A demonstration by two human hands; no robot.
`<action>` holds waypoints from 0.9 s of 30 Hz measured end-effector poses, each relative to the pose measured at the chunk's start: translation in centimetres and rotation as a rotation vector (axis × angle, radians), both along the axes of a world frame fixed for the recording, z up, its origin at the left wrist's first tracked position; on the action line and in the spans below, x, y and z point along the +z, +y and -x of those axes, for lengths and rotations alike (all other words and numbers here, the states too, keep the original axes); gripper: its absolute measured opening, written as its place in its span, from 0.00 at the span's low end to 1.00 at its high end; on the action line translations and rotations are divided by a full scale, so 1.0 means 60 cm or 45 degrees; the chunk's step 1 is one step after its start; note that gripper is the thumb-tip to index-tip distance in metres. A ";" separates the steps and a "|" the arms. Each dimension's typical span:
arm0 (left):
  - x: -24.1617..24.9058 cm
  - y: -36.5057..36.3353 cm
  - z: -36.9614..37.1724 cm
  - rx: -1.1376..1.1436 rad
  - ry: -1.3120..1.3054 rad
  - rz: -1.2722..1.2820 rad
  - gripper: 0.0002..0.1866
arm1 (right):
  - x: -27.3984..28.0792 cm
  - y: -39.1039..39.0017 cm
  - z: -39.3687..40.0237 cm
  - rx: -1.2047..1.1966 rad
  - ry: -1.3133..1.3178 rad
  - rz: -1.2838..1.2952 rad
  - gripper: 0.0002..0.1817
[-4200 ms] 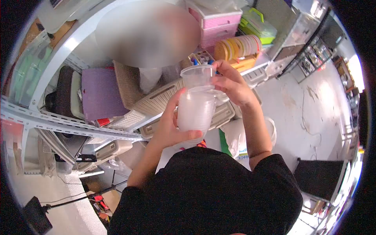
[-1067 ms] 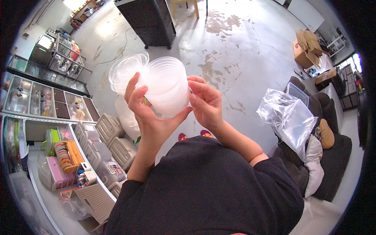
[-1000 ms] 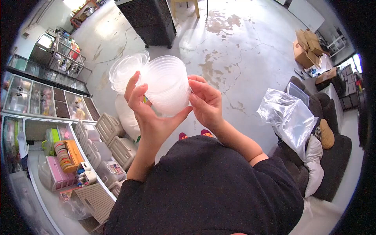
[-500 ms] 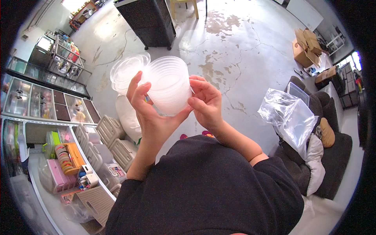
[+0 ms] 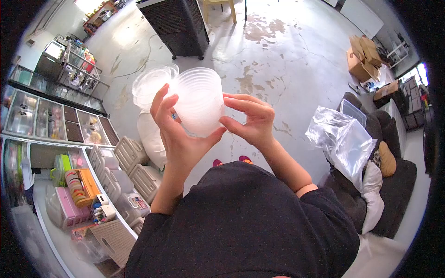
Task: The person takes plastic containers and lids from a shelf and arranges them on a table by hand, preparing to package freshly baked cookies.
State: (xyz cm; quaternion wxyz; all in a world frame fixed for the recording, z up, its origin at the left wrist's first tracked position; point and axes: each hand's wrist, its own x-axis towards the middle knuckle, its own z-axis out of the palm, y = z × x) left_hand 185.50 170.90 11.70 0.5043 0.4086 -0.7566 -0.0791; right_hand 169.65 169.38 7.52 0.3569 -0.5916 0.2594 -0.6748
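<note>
A stack of translucent white plastic containers (image 5: 199, 102) is held up in front of me, its round rims nested one in another. My left hand (image 5: 178, 125) wraps round the stack from the left and below, with the thumb under its lower right side. Fingers and thumb of my right hand (image 5: 250, 118) press at the stack's right edge. Clear round lids (image 5: 153, 85) show just left of the stack, beyond my left fingertips; what supports them is hidden.
Shelves with storage boxes (image 5: 134, 178) line the left side. A dark wheeled unit (image 5: 176, 28) stands ahead. On the right, clear plastic wrapping (image 5: 340, 139) lies on a dark sofa (image 5: 394, 194), with cardboard boxes (image 5: 364, 58) farther back.
My right hand has shifted slightly, its fingers now straighter along the stack's right side, and the wrist has moved right. The stack has turned a little; my left hand keeps its hold.
</note>
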 end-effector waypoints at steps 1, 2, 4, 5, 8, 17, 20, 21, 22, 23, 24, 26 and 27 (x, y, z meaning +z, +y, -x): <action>0.002 0.000 -0.001 -0.039 0.048 -0.102 0.58 | 0.009 -0.003 0.006 -0.079 0.116 0.074 0.15; 0.000 -0.001 -0.001 -0.035 0.048 -0.099 0.58 | 0.015 -0.004 0.010 -0.159 0.232 0.149 0.13; -0.006 -0.002 0.000 -0.101 0.257 -0.239 0.55 | 0.021 0.000 0.013 -0.160 0.279 0.137 0.12; -0.009 -0.003 0.000 -0.102 0.256 -0.236 0.55 | 0.024 0.002 0.013 -0.165 0.327 0.121 0.11; -0.013 -0.005 -0.001 -0.040 0.170 -0.100 0.55 | 0.034 0.010 0.011 -0.019 0.219 -0.088 0.10; -0.014 -0.003 0.003 -0.004 0.129 -0.040 0.54 | 0.024 0.007 0.013 0.232 -0.031 -0.266 0.07; -0.007 -0.004 0.006 -0.025 0.186 -0.042 0.55 | 0.013 0.003 0.013 0.383 -0.224 -0.306 0.09; -0.006 -0.003 0.005 -0.021 0.176 -0.052 0.57 | 0.009 0.003 0.013 0.388 -0.225 -0.306 0.09; -0.005 -0.003 0.004 -0.017 0.165 -0.064 0.59 | 0.005 0.003 0.014 0.412 -0.246 -0.323 0.09; -0.003 -0.003 0.004 -0.014 0.163 -0.066 0.59 | 0.004 0.004 0.014 0.434 -0.266 -0.341 0.10; 0.001 -0.003 0.004 -0.015 0.178 -0.063 0.57 | 0.005 0.006 0.012 0.435 -0.267 -0.343 0.10; 0.003 -0.002 0.005 -0.017 0.193 -0.060 0.55 | 0.008 0.011 0.008 0.454 -0.450 -0.436 0.09; 0.003 -0.002 0.005 -0.018 0.209 -0.065 0.55 | 0.005 0.012 0.009 0.454 -0.451 -0.437 0.09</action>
